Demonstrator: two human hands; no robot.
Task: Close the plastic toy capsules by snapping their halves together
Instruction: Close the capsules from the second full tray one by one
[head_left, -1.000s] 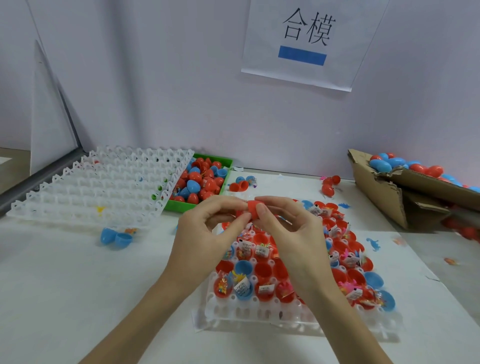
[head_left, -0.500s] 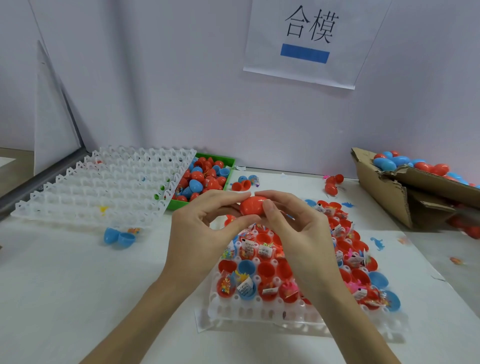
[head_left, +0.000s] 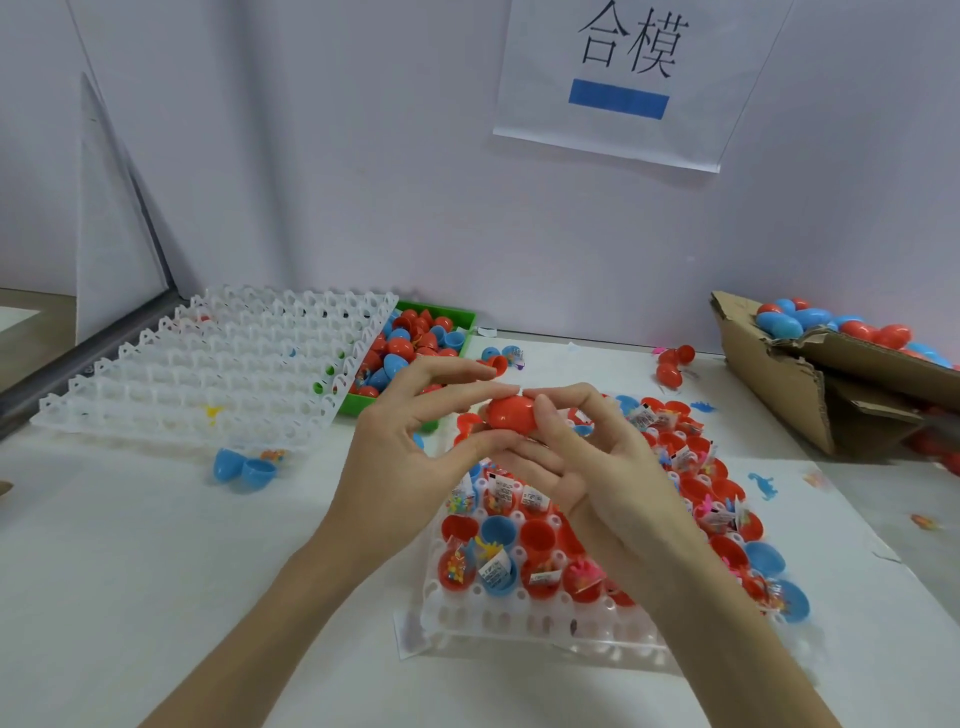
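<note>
Red egg-shaped plastic capsule (head_left: 511, 414) sits pinched between both hands, held above the far end of the white plastic grid tray (head_left: 519, 621) packed with open red and blue capsule halves. The left hand (head_left: 410, 452) curls thumb and forefinger round its left end; the right hand (head_left: 587, 467) grips the right end with thumb and fingertips. From where I stand the shell looks joined, though I cannot tell whether the seam has fully seated. To do it well, I'd say press straight along the egg's long axis, halves square to each other, so no toy packet gets trapped in the seam. Afterwards, the green plastic bin (head_left: 457, 317) at far left looks a likely place for it.
</note>
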